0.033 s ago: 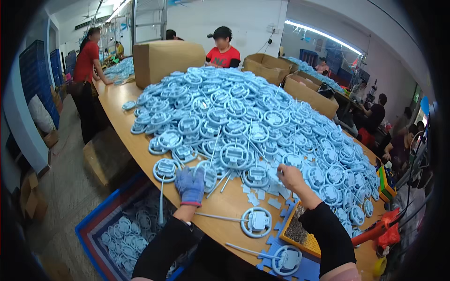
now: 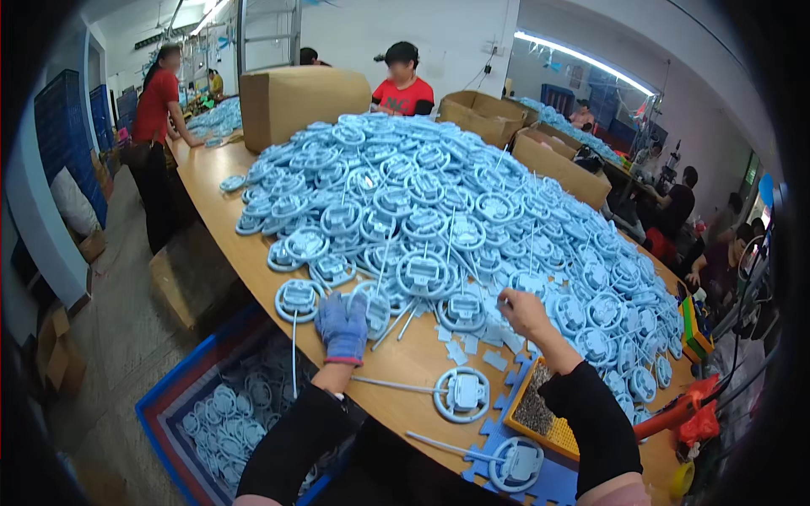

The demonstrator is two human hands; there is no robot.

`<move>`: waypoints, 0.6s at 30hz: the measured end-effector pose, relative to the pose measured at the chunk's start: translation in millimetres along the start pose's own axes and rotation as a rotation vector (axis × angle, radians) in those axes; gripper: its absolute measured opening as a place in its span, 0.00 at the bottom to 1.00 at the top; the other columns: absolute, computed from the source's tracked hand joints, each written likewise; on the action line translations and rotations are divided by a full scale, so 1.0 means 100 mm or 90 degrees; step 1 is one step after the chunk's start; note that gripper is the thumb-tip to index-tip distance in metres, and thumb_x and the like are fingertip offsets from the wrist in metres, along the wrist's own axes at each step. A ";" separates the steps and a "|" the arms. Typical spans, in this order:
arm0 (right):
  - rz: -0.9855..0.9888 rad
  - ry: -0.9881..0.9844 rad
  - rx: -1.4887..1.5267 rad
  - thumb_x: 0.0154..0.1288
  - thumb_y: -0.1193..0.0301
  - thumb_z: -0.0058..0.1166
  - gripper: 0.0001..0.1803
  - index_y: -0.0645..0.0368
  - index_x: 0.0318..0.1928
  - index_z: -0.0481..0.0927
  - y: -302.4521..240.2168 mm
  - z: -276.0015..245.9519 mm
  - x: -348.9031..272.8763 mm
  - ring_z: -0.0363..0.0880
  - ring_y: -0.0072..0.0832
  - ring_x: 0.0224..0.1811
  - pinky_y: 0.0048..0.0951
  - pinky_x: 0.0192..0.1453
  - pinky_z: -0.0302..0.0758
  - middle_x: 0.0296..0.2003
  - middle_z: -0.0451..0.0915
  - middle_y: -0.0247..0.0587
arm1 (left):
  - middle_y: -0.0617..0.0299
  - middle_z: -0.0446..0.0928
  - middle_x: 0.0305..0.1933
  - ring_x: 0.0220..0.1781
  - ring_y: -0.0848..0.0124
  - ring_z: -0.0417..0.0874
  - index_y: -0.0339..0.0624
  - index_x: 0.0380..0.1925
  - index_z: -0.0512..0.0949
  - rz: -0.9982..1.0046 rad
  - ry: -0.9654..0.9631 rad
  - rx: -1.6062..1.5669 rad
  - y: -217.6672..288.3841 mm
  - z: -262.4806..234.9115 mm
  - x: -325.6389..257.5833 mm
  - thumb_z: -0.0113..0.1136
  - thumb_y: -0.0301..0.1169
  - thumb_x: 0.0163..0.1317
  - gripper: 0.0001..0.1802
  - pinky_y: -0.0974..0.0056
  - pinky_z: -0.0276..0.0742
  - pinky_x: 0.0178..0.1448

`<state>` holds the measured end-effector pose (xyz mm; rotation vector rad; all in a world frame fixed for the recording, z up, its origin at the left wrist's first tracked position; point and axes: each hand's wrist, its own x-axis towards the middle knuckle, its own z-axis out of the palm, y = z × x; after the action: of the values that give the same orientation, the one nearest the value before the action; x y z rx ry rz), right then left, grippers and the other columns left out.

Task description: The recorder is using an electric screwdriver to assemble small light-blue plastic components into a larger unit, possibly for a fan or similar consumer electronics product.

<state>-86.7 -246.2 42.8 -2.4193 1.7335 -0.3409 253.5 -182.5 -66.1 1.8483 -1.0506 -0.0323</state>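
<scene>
A large heap of light-blue plastic steering-wheel-shaped parts (image 2: 422,223), many with thin rods, covers the table. At its near left edge is my left hand (image 2: 342,329), in a purple-blue glove. Its fingers lie outstretched beside a ring part (image 2: 371,310); whether they touch it is hard to tell. Left of the glove, another ring part (image 2: 299,300) lies with its rod pointing down past the table edge. Bare and closed, my right hand (image 2: 525,314) has its fingertips pinched above small flat light-blue pieces (image 2: 494,337). Anything in the pinch is too small to make out.
Two rodded ring parts (image 2: 462,396) lie near me, one on a blue foam mat (image 2: 557,489). A yellow tray (image 2: 561,438) holds small metal pieces. Below left stands a blue crate (image 2: 160,396) of parts. Cardboard boxes (image 2: 304,105) and other people (image 2: 405,88) are beyond the heap.
The rod of the ring part left of my glove looks thinner and sharper now and points slightly further right. Both hands stay almost in place.
</scene>
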 end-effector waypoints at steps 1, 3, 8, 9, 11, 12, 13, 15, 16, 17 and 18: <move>-0.024 0.015 0.099 0.58 0.71 0.54 0.09 0.59 0.39 0.81 -0.15 -0.13 -0.03 0.81 0.47 0.38 0.41 0.41 0.76 0.36 0.82 0.52 | 0.41 0.73 0.57 0.64 0.46 0.66 0.34 0.52 0.75 -0.007 -0.007 0.008 0.02 -0.02 0.01 0.60 0.49 0.58 0.31 0.49 0.59 0.68; -0.103 0.013 0.255 0.60 0.74 0.55 0.11 0.61 0.44 0.80 -0.37 -0.24 -0.12 0.81 0.28 0.33 0.28 0.39 0.75 0.30 0.82 0.42 | 0.47 0.77 0.52 0.58 0.54 0.74 0.35 0.52 0.74 0.037 0.024 -0.279 0.13 -0.07 0.02 0.60 0.45 0.62 0.27 0.55 0.71 0.59; -0.192 -0.110 0.535 0.62 0.77 0.56 0.11 0.63 0.45 0.78 -1.26 -0.40 -0.30 0.78 0.20 0.37 0.24 0.42 0.76 0.35 0.80 0.36 | 0.59 0.79 0.43 0.42 0.72 0.80 0.38 0.50 0.75 -0.132 -0.225 -0.732 0.72 -0.35 -0.26 0.56 0.44 0.67 0.22 0.67 0.78 0.43; -0.181 -0.079 0.568 0.59 0.76 0.58 0.08 0.62 0.40 0.79 -1.35 -0.38 -0.28 0.79 0.25 0.36 0.26 0.41 0.76 0.33 0.79 0.39 | 0.62 0.79 0.42 0.38 0.76 0.80 0.38 0.50 0.74 -0.144 -0.247 -0.817 0.84 -0.28 -0.25 0.54 0.45 0.68 0.21 0.71 0.78 0.39; -0.268 -0.006 0.485 0.59 0.78 0.58 0.08 0.60 0.40 0.82 -1.43 -0.22 -0.25 0.78 0.25 0.36 0.25 0.40 0.76 0.35 0.77 0.36 | 0.61 0.79 0.43 0.40 0.75 0.80 0.39 0.50 0.74 -0.138 -0.271 -0.810 0.86 -0.35 -0.31 0.55 0.46 0.67 0.22 0.69 0.79 0.42; -0.271 -0.001 0.483 0.59 0.78 0.58 0.08 0.60 0.40 0.82 -1.45 -0.20 -0.26 0.78 0.25 0.36 0.25 0.40 0.76 0.35 0.77 0.36 | 0.61 0.79 0.43 0.40 0.75 0.80 0.39 0.50 0.74 -0.164 -0.295 -0.852 0.87 -0.37 -0.33 0.54 0.47 0.67 0.23 0.69 0.79 0.43; -0.265 0.038 0.454 0.58 0.78 0.59 0.07 0.59 0.38 0.83 -1.47 -0.18 -0.28 0.78 0.26 0.35 0.26 0.40 0.77 0.35 0.76 0.37 | 0.61 0.79 0.43 0.41 0.74 0.80 0.39 0.50 0.73 -0.191 -0.319 -0.894 0.88 -0.38 -0.36 0.54 0.47 0.67 0.23 0.69 0.79 0.43; -0.266 0.104 0.429 0.55 0.78 0.60 0.08 0.59 0.37 0.83 -1.47 -0.13 -0.34 0.78 0.28 0.35 0.26 0.39 0.77 0.34 0.75 0.39 | 0.61 0.76 0.48 0.45 0.73 0.79 0.39 0.55 0.70 -0.143 -0.346 -0.932 0.89 -0.38 -0.41 0.58 0.45 0.65 0.26 0.68 0.78 0.47; -0.254 0.107 0.452 0.55 0.77 0.61 0.09 0.59 0.39 0.82 -1.49 -0.13 -0.37 0.77 0.31 0.35 0.27 0.39 0.76 0.35 0.74 0.40 | 0.60 0.76 0.49 0.46 0.73 0.78 0.38 0.56 0.69 -0.082 -0.330 -0.897 0.92 -0.42 -0.43 0.60 0.42 0.64 0.26 0.67 0.78 0.48; -0.243 0.110 0.475 0.55 0.76 0.61 0.11 0.59 0.40 0.80 -1.51 -0.14 -0.38 0.76 0.33 0.35 0.29 0.39 0.74 0.35 0.72 0.42 | 0.59 0.75 0.50 0.46 0.73 0.78 0.38 0.57 0.68 -0.024 -0.313 -0.860 0.95 -0.48 -0.44 0.62 0.39 0.63 0.26 0.66 0.78 0.50; -0.243 0.113 0.473 0.55 0.76 0.61 0.11 0.59 0.40 0.80 -1.51 -0.12 -0.41 0.76 0.33 0.35 0.29 0.39 0.74 0.35 0.72 0.42 | 0.59 0.75 0.50 0.46 0.73 0.78 0.38 0.57 0.68 -0.022 -0.315 -0.862 0.95 -0.49 -0.45 0.62 0.39 0.63 0.26 0.66 0.78 0.50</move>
<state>35.3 -158.9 87.7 -2.1484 0.9138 -1.0529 185.3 -131.6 12.6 0.5996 -0.9098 -1.0040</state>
